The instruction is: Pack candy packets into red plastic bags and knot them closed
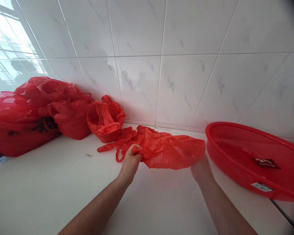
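Note:
A thin red plastic bag (171, 151) is spread sideways just above the white tabletop. My left hand (131, 160) is closed on its gathered edge, with the bag's handle loops (120, 151) trailing off to the left. At the bag's right end is my right hand (199, 165), blurred, with its fingers hidden by the red film. I cannot tell whether that hand is inside the bag or behind it, or how its fingers are held.
Red plastic bags (39, 114) with contents are piled at the left. An open-topped red bag (107, 122) stands beside them. At right is a red mesh basket (235, 166) holding a dark packet (267, 163). White tiled wall (139, 75) bounds the back.

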`<state>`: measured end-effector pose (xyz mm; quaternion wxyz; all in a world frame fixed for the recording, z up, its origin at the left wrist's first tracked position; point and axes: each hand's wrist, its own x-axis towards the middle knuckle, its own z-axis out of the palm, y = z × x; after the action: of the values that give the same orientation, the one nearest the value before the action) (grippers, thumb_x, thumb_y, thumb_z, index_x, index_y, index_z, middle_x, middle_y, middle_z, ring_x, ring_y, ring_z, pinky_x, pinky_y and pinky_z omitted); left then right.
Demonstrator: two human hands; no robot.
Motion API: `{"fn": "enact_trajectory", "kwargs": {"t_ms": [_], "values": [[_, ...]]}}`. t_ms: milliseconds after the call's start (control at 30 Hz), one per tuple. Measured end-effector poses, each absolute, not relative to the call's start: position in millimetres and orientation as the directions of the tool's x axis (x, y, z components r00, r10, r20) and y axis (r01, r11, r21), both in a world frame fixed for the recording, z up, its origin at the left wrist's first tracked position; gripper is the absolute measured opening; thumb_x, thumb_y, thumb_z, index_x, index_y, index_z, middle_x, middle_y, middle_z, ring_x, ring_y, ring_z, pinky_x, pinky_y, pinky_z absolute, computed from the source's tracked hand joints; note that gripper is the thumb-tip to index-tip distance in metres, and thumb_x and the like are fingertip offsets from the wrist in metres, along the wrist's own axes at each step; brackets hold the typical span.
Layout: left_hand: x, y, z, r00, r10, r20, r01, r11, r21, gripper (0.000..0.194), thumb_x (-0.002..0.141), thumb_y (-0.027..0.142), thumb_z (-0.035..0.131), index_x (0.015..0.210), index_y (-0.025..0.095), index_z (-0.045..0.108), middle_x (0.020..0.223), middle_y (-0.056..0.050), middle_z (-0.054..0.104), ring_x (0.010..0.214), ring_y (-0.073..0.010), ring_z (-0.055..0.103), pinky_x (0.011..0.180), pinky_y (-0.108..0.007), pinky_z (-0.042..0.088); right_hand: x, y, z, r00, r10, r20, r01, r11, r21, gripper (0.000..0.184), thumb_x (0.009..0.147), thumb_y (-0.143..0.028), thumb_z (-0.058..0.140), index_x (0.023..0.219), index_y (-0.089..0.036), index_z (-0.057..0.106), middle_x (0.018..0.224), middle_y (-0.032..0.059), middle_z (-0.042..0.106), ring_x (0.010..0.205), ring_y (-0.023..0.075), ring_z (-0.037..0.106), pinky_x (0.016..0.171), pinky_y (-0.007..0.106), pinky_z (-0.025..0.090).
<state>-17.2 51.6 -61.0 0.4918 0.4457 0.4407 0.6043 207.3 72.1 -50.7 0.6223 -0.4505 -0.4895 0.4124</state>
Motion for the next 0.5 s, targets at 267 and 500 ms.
{"fn": "enact_trajectory", "kwargs": {"t_ms": [267,500], "values": [[5.5,37.1,-57.0,0.018,0.999,0.040,-0.059,-0.039,0.997,0.015,0.067,0.019,0.059,0.064,0.018,0.044,0.061,0.003,0.052,0.061,-0.0113,0.050,0.059,-0.023,0.038,229.8,-8.6,11.8,0.484,0.474,0.735,0.598,0.434,-0.674,0.015,0.084,-0.030,0.051,0.094,-0.025,0.061,0.088,0.0034,0.061,0.085,0.0187,0.058,0.078,0.035,0.046],[15.9,14.9,-43.8,0.420,0.906,0.052,-0.140,0.008,0.990,0.022,0.079,0.034,0.058,0.069,0.015,0.053,0.068,-0.001,0.057,0.069,-0.0137,0.053,0.069,-0.027,0.042,200.2,-8.0,-32.8,-0.304,0.852,0.427,0.759,0.487,-0.432,0.024,0.086,-0.022,0.037,0.070,-0.025,0.055,0.065,0.0013,0.057,0.056,0.0159,0.050,0.051,0.031,0.041]]}}
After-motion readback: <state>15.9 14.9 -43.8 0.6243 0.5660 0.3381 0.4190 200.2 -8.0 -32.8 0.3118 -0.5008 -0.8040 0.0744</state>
